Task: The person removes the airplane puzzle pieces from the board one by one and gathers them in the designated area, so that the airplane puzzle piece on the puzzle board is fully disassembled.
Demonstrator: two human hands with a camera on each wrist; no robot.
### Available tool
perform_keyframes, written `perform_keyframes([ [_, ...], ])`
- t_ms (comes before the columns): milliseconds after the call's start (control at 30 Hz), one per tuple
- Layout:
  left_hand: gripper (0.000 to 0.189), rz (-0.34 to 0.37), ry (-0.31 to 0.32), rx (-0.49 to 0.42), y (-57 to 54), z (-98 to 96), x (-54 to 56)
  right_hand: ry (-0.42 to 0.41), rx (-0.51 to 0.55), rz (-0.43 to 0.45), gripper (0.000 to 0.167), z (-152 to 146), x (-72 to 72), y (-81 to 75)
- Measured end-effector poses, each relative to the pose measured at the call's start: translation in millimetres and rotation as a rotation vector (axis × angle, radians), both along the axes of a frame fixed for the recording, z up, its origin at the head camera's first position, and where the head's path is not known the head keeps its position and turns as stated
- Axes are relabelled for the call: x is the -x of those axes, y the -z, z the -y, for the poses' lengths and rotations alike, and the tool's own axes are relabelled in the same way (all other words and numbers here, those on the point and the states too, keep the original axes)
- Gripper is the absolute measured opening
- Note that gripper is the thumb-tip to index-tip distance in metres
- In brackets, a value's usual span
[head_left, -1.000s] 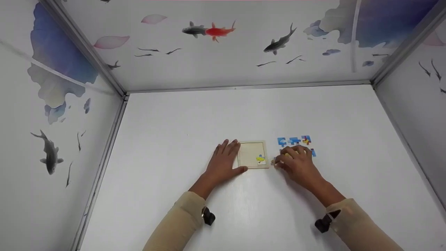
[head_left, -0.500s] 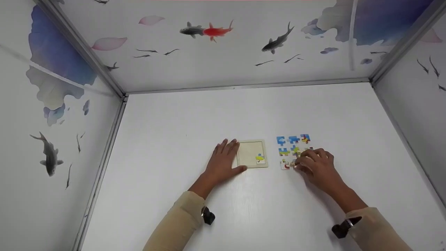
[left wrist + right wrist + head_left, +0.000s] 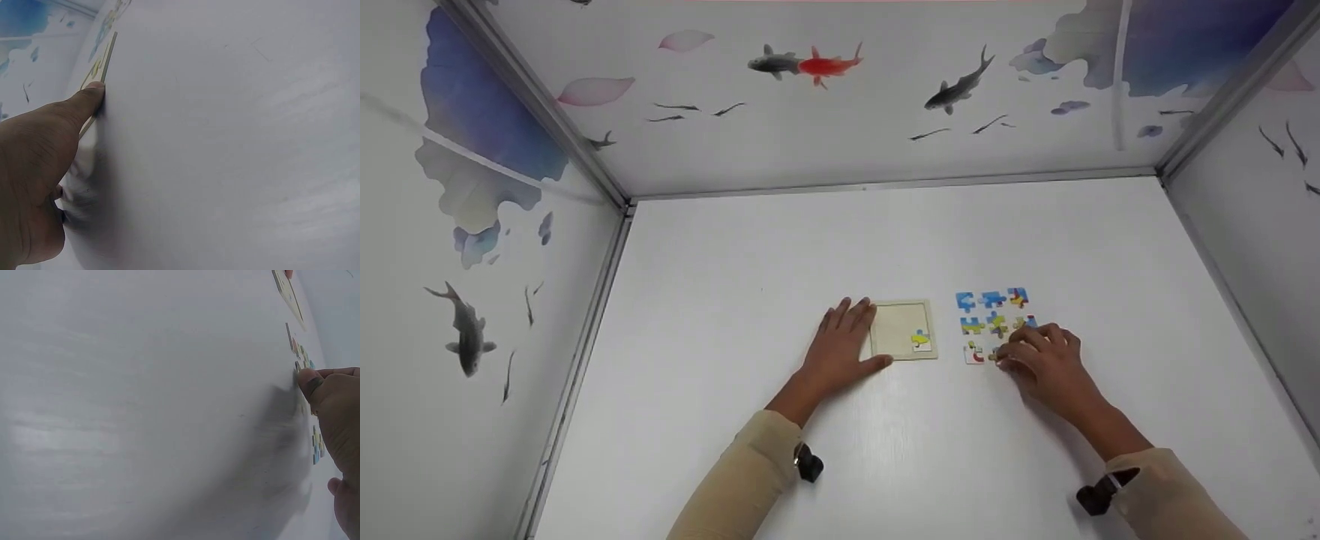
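In the head view a square wooden puzzle tray (image 3: 896, 330) lies on the table, with one yellow, blue and white puzzle piece (image 3: 920, 340) in its lower right corner. My left hand (image 3: 838, 345) rests along the tray's left edge, fingers straight, thumb at the bottom edge. To the tray's right, loose jigsaw pieces (image 3: 992, 301) lie in rows. My right hand (image 3: 1044, 364) pinches a small puzzle piece (image 3: 993, 355) in the nearest row, beside a white and red piece (image 3: 973, 353). The right hand partly covers the pieces at the row's right end.
The white table (image 3: 810, 247) is walled by white panels (image 3: 840, 135) painted with fish, at the back and both sides. A metal edge strip (image 3: 885, 185) runs along the table's back. Black wrist cameras (image 3: 810, 463) sit at both beige sleeves (image 3: 742, 480).
My right hand has moved right, from beside the tray to the nearest row's middle piece, uncovering the pieces on its left. My left hand and the tray have stayed put.
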State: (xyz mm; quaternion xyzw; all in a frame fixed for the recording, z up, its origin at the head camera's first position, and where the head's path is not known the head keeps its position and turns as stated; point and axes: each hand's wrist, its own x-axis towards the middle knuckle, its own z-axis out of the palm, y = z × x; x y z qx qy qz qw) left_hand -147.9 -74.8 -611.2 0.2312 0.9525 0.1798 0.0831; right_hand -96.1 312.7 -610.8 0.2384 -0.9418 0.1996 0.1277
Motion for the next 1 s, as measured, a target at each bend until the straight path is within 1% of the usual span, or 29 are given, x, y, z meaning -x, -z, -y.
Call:
perform_keyframes([
  [333, 0.099, -0.001, -0.005, -0.008, -0.9, -0.2, -0.3, 0.012, -0.026, -0.001, 0.032, 0.4, -1.1, -0.5],
  [633, 0.100, 0.002, -0.007, -0.010, 1.9, 0.4, -0.8, 0.023, -0.029, 0.024, 0.030, 1.1, -1.4, 0.0],
  [1000, 0.099, -0.006, -0.003, -0.003, 0.1, 0.1, -0.1, 0.028, -0.019, 0.022, 0.029, 2.4, -0.9, -1.0],
])
